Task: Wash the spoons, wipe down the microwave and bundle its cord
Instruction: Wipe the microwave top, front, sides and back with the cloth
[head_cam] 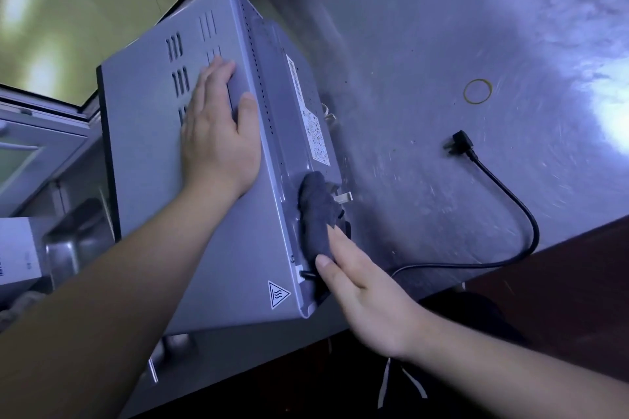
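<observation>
Microwave, grey, at the left edge of the steel table, back panel facing the table's middle; left hand lies flat on its top, fingers straight, holding nothing. Right hand, fingers straight, presses a dark grey cloth against the back panel. Black cord loops by the front edge; its plug lies mid-table, near a rubber band.

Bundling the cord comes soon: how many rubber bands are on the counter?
1 for certain: a rubber band lies on the counter beyond the plug. Pale loops behind the microwave may be more; unclear.
</observation>
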